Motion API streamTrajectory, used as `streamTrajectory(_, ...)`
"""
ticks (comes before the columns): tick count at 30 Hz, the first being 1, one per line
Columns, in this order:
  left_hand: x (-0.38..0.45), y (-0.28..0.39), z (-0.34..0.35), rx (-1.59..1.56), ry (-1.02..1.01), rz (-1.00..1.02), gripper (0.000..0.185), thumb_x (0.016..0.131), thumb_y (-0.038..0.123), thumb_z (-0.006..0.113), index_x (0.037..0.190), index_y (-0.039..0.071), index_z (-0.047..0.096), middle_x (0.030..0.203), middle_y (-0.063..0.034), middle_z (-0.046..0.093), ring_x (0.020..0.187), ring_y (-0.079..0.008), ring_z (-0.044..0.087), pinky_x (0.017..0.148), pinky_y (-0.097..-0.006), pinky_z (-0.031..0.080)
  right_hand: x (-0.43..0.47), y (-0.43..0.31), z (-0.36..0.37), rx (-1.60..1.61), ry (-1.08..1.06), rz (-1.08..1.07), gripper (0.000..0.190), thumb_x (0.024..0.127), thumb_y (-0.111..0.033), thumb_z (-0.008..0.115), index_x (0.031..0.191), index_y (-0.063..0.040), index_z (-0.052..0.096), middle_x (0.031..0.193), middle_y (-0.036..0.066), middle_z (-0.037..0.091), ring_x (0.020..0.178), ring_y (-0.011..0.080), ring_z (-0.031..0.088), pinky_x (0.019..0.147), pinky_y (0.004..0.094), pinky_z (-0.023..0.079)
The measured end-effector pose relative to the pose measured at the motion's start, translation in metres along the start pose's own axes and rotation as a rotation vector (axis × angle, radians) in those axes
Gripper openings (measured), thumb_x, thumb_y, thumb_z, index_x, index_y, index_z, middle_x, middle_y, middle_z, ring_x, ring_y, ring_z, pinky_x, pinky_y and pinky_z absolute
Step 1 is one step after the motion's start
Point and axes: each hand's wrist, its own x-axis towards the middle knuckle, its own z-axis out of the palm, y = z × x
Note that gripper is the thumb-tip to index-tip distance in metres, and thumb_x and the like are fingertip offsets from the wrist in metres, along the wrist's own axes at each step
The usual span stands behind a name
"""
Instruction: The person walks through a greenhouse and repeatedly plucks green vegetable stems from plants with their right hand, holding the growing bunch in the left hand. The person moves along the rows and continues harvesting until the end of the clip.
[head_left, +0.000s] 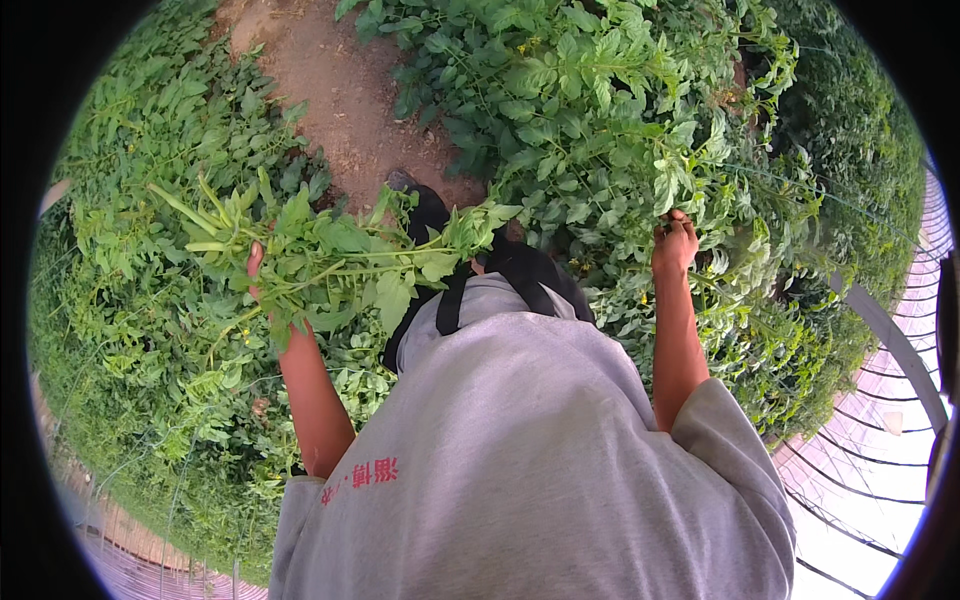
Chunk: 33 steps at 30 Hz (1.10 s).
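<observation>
A bunch of cut leafy tomato shoots (337, 255) lies in my left hand (257, 274), its thick pale-green stem ends pointing to the left. The thumb presses over the stems, and leaves hide most of the fingers. On the right, my right hand (675, 244) is raised among the tomato plants (592, 112), its fingers curled beside a leafy shoot tip (667, 187). Whether those fingers pinch a stem cannot be told. Small yellow flowers show among the leaves.
Dense tomato rows stand on both sides, with a bare soil path (337, 97) between them. Thin green twine (817, 191) crosses the plants at the right. A curved grey greenhouse pipe (892, 341) and ribbed film are at the right edge. My shoe (401, 180) is on the path.
</observation>
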Motion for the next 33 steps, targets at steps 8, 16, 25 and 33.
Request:
streamTrajectory(8,0.021,-0.008,-0.016,-0.014,0.057,0.031,0.042,0.093,0.032,0.067,0.126,0.006,0.061,0.116,-0.0076,0.066,0.102,-0.0242,0.065,0.088,-0.0405,0.055,0.13,0.034,-0.029,-0.364,-0.015,0.065,0.036,0.091,-0.014,0.068,0.126,-0.012,0.061,0.108,0.005,0.067,0.078,0.0186,0.058,0.065,0.0353,0.047)
streamTrajectory(16,0.033,-0.014,-0.057,-0.045,0.099,0.035,0.049,0.091,0.029,0.064,0.132,0.003,0.058,0.124,-0.0113,0.064,0.109,-0.028,0.064,0.096,-0.0441,0.052,0.216,0.049,0.0,-0.889,-0.31,-0.269,0.057,0.09,-0.025,0.077,0.139,-0.01,0.054,0.131,0.005,0.062,0.113,0.0195,0.058,0.09,0.0364,0.048)
streamTrajectory(25,0.043,-0.022,-0.082,-0.055,0.12,-0.02,0.049,0.091,0.029,0.063,0.132,0.002,0.057,0.124,-0.0125,0.064,0.11,-0.0295,0.063,0.096,-0.0447,0.051,0.254,0.048,-0.018,-1.082,-0.416,-0.217,0.052,0.095,-0.038,0.065,0.138,-0.01,0.054,0.124,0.009,0.064,0.104,0.0242,0.061,0.088,0.0373,0.046)
streamTrajectory(33,0.033,-0.02,-0.071,-0.042,0.125,-0.002,0.047,0.091,0.03,0.064,0.129,0.003,0.059,0.12,-0.0122,0.066,0.106,-0.0282,0.064,0.092,-0.0439,0.053,0.225,0.04,-0.001,-0.496,-0.292,0.226,0.009,0.098,-0.021,0.062,0.105,-0.016,0.065,0.074,-0.003,0.056,0.055,0.0111,0.046,0.049,0.0269,0.033)
